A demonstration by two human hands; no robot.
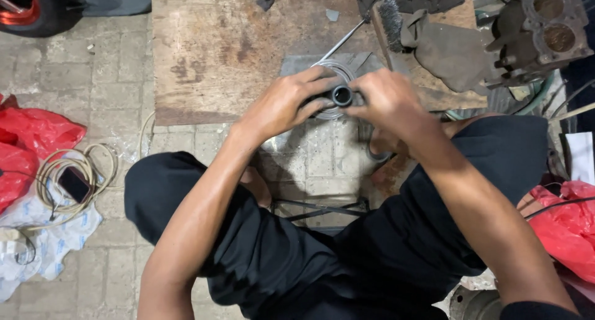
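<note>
Both of my hands meet over the near edge of a worn wooden board (211, 53). My left hand (285, 103) and my right hand (387, 100) together grip a small dark cylindrical metal part (341, 95) whose round open end faces up. Beneath the hands lies a grey ring-shaped metal piece (334, 69) on a grey sheet; how it joins the held part is hidden. A thin metal rod (342, 42) runs up and to the right from there. My knees in dark trousers frame the bottom of the view.
A wire brush (389, 22) and dark rags (443, 50) lie on the board's right side. An engine block (539, 31) stands at the top right. Red plastic bags (34, 137) sit left and right (567, 224). A phone with coiled cable (74, 182) rests on the paved floor.
</note>
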